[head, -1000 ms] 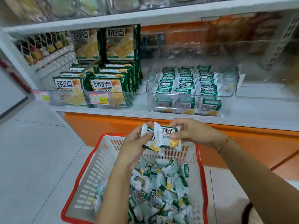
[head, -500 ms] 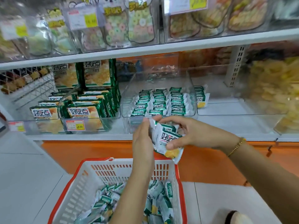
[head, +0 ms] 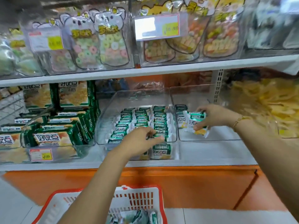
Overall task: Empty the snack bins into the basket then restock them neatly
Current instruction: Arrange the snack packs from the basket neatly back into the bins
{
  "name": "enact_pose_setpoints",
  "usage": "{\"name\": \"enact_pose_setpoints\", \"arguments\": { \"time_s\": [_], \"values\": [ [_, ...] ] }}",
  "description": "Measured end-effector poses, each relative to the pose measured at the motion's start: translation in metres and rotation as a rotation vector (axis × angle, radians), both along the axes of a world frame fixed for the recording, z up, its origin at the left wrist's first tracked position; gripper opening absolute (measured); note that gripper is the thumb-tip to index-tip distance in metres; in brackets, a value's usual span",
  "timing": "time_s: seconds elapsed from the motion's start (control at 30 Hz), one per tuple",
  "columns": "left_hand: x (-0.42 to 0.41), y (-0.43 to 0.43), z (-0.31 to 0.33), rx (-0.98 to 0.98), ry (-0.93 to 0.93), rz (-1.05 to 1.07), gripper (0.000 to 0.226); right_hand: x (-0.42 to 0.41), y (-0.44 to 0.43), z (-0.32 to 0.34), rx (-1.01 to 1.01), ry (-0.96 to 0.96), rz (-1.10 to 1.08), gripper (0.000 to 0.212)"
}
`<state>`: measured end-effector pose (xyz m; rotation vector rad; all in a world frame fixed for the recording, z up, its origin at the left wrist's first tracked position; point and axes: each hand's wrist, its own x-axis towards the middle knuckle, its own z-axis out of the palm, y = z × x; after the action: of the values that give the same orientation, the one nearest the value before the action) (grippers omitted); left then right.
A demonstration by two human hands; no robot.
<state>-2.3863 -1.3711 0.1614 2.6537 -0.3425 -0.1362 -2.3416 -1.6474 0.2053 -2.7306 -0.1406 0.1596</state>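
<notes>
Hands: both are now reaching up over the shelf, where half a second ago they were meeting above the basket around one bundle of packets.
Right hand (head: 215, 116): it is gripping a small stack of green-and-white snack packets (head: 195, 122), fingers curled over the top and thumb underneath, and is lowering them into the right clear bin (head: 208, 139). A gold bracelet (head: 239, 120) is showing at the wrist.
Left hand (head: 140, 141): it is hovering over the near end of the middle clear bin (head: 103, 126), fingers stretched forward and not holding anything, fingertips just above the front packets. Earlier it was pressed against the bundle.
Middle bin contents: three rows of packets (head: 142, 123) are standing on edge, running from near to far; one more packet (head: 161, 151) is facing forward behind the bin's near wall.
Right bin contents: a few packets (head: 181, 117) are standing at its far left corner, just beside the stack being held.
Basket (head: 139, 198): the red-rimmed white basket is sitting on the floor below the shelf, mostly cut off at the bottom edge, with loose packets (head: 137, 217) lying inside. It is taking up less of the view than before, as the camera is tilting upward.
Left of the bins: larger green boxes (head: 53, 139) are stacked behind a price label (head: 41, 154).
Upper shelf: bags of ring-shaped sweets (head: 100, 46) are now filling the top of the view.
</notes>
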Motion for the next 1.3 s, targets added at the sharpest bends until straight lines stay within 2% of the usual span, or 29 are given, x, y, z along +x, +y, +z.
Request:
{"name": "enact_pose_setpoints", "arguments": {
  "time_s": [0.1,0.23,0.4,0.47,0.57,0.67,0.77,0.83,0.93,1.0,1.07,1.17,1.3],
  "values": [
    [-0.003,-0.001,-0.004,0.117,-0.030,0.001,0.073,0.022,0.017,-0.032,-0.069,0.098,0.042,0.079],
    [-0.003,0.000,-0.010,0.163,-0.114,-0.015,0.082,0.040,0.030,-0.048,-0.082,0.062,0.031,0.074],
    [-0.005,-0.001,-0.012,0.171,-0.204,-0.004,0.069,0.042,0.035,-0.046,-0.166,-0.033,-0.027,0.078],
    [-0.009,-0.001,-0.010,0.095,-0.287,-0.015,0.052,0.038,0.038,-0.043,-0.236,-0.085,-0.027,0.079],
    [-0.024,0.006,-0.014,-0.221,-0.433,-0.030,0.029,0.022,0.046,-0.025,-0.259,-0.177,-0.032,0.062],
    [-0.051,0.025,-0.026,-0.463,-0.665,0.017,0.035,-0.014,0.060,-0.006,-0.272,-0.320,-0.057,0.026],
    [-0.085,0.051,-0.056,-0.441,-0.724,0.039,0.047,-0.064,0.084,-0.003,-0.396,-0.435,-0.033,0.021],
    [-0.100,0.072,-0.086,-0.373,-0.581,0.046,0.051,-0.092,0.096,-0.005,-0.425,-0.404,0.024,0.025],
    [-0.108,0.103,-0.140,-0.177,-0.161,0.142,0.053,-0.113,0.112,-0.013,-0.313,-0.223,0.148,0.031],
    [-0.115,0.120,-0.176,-0.147,0.141,0.186,0.037,-0.118,0.132,-0.031,-0.163,-0.073,0.266,0.028],
    [-0.127,0.137,-0.213,-0.129,0.367,0.232,0.016,-0.121,0.157,-0.066,-0.114,0.099,0.394,0.021],
    [-0.147,0.160,-0.256,0.011,0.564,0.283,0.015,-0.123,0.191,-0.148,-0.207,0.283,0.505,0.017],
    [-0.168,0.178,-0.283,0.075,0.618,0.315,0.030,-0.132,0.223,-0.241,-0.333,0.503,0.663,0.041]
  ]
}}
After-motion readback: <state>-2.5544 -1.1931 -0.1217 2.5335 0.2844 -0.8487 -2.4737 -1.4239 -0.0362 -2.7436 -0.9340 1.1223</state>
